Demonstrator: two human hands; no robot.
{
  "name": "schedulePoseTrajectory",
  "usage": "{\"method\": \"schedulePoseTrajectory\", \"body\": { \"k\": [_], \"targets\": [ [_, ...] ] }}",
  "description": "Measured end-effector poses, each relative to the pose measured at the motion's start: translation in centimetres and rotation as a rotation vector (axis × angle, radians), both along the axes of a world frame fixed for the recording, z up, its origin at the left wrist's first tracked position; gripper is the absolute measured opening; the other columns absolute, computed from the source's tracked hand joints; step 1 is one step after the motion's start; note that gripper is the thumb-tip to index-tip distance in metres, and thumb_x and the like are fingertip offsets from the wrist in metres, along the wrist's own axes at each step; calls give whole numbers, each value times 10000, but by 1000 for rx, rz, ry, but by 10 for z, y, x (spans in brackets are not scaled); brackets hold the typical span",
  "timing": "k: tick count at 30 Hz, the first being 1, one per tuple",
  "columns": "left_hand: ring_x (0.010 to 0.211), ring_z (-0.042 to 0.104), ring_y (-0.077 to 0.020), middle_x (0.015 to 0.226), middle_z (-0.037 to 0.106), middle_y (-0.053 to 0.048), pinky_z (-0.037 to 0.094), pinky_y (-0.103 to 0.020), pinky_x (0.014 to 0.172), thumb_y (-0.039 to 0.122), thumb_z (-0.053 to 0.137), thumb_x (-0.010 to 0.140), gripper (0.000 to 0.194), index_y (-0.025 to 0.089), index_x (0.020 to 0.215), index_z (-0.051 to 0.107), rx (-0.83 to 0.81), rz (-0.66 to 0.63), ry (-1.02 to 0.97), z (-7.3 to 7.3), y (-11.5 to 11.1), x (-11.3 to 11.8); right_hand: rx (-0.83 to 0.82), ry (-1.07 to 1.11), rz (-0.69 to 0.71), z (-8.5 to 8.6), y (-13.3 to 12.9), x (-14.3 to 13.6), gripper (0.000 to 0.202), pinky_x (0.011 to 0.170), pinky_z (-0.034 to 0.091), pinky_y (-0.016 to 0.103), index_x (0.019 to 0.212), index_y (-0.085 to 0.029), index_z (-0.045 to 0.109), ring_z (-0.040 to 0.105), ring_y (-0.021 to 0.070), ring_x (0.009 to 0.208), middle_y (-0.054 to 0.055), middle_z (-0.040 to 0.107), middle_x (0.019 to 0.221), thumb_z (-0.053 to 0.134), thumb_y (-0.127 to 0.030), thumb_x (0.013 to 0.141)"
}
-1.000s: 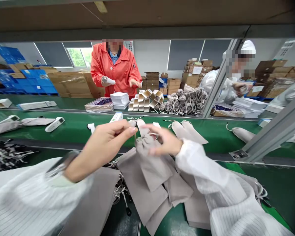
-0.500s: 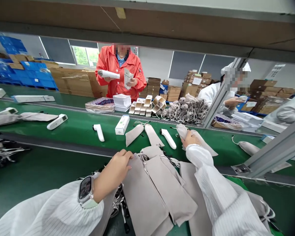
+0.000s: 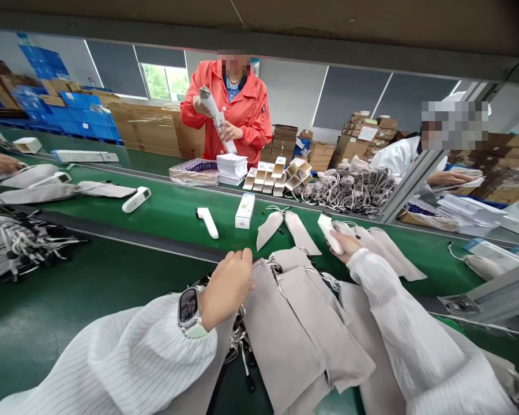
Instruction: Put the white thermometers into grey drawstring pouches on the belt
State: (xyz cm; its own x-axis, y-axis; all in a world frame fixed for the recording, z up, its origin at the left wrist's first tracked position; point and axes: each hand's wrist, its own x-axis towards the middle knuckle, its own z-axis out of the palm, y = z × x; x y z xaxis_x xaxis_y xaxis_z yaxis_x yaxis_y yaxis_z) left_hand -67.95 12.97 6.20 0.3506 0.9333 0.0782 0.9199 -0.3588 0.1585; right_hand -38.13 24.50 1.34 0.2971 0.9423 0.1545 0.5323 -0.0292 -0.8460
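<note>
My right hand (image 3: 346, 244) is closed around a white forehead thermometer (image 3: 328, 230) above the green belt. Just to its right lie filled grey drawstring pouches (image 3: 387, 251) with white cords. My left hand (image 3: 228, 281), with a watch on the wrist, has its fingers bent at the top corner of a flat grey drawstring pouch (image 3: 281, 340), pinching its edge. That pouch belongs to an overlapping pile in front of me. A second thermometer (image 3: 207, 223), a small white box (image 3: 244, 211) and two filled pouches (image 3: 301, 231) lie on the belt.
Across the belt (image 3: 173, 230), a person in a red jacket (image 3: 246, 109) holds a thermometer and paper. Before them are booklets (image 3: 232, 167), open cartons (image 3: 266, 176) and heaped pouches (image 3: 350, 187). A metal post (image 3: 415, 178) rises at right. More corded pouches (image 3: 17, 236) lie at left.
My right hand has gone from a grey pouch to the thermometer beside it and now holds that. My left hand stays at the pile's corner. The view has shifted, and the red-jacketed person has tilted their thermometer.
</note>
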Motion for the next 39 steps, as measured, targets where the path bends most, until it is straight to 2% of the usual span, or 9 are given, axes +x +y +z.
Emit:
{"method": "schedulePoseTrajectory", "body": {
  "k": [3, 6, 8, 13, 18, 26, 31, 36, 39],
  "targets": [
    [766, 515, -206, 764, 539, -42, 385, -270, 609, 187, 544, 739, 110, 170, 767, 439, -25, -7, -17, 2, 0, -2, 54, 296, 137, 27, -13, -13, 331, 698, 501, 343, 1032, -250, 417, 603, 177, 832, 26, 585, 892, 503, -323, 721],
    [761, 538, -200, 795, 549, -39, 388, -273, 617, 159, 516, 754, 118, 172, 849, 448, -32, -14, -30, 1, -2, -4, 91, 680, 348, 47, -30, -37, 518, 707, 497, 360, 1024, -288, 376, 604, 178, 853, -16, 592, 873, 666, -252, 596],
    [811, 532, -208, 880, 538, -57, 396, -285, 652, 131, 479, 769, 168, 171, 929, 448, -9, -23, -24, 2, -6, -3, 83, 778, 396, 53, -39, -50, 532, 687, 498, 374, 970, -273, 389, 606, 185, 842, -20, 600, 857, 709, -217, 550],
    [797, 506, -224, 870, 503, -73, 404, -321, 662, 99, 415, 783, 111, 163, 850, 475, 66, -74, 41, 3, -15, 2, 91, 823, 335, 49, -43, -59, 507, 637, 510, 352, 906, -250, 391, 614, 183, 807, -24, 609, 835, 724, -183, 529],
    [732, 542, -193, 876, 516, -65, 401, -283, 608, 78, 468, 740, 159, 163, 867, 422, -29, -15, -73, 4, -15, 1, 106, 847, 347, 47, -39, -52, 516, 656, 507, 403, 893, -243, 370, 615, 217, 815, -12, 593, 843, 729, -204, 524],
    [734, 582, -247, 727, 591, -81, 374, -305, 608, 151, 429, 799, 114, 134, 904, 471, -49, 62, 71, 11, -17, 1, 129, 701, 441, 60, -55, -63, 757, 567, 511, 346, 1130, -363, 235, 623, 210, 773, -30, 570, 848, 704, -210, 557],
    [722, 549, -205, 695, 577, -29, 366, -311, 665, 173, 455, 793, 76, 173, 726, 490, -63, -107, 21, 11, -17, 4, 172, 768, 483, 68, -68, -81, 708, 653, 510, 366, 1148, -392, 191, 626, 166, 744, -38, 561, 878, 655, -285, 624],
    [992, 428, -202, 887, 596, 22, 285, -374, 854, 195, 354, 865, 167, 243, 855, 514, 79, -275, -149, 17, -28, 13, 216, 801, 537, 76, -86, -97, 583, 680, 508, 353, 1102, -427, 217, 606, 141, 814, -50, 545, 948, 608, -326, 682],
    [987, 394, -216, 891, 580, 14, 323, -331, 801, 190, 372, 862, 171, 260, 907, 522, 148, -295, -155, 21, -32, 14, 218, 737, 569, 77, -92, -102, 556, 675, 510, 341, 1089, -441, 231, 596, 136, 826, -58, 540, 967, 603, -363, 684]
  ]
}}
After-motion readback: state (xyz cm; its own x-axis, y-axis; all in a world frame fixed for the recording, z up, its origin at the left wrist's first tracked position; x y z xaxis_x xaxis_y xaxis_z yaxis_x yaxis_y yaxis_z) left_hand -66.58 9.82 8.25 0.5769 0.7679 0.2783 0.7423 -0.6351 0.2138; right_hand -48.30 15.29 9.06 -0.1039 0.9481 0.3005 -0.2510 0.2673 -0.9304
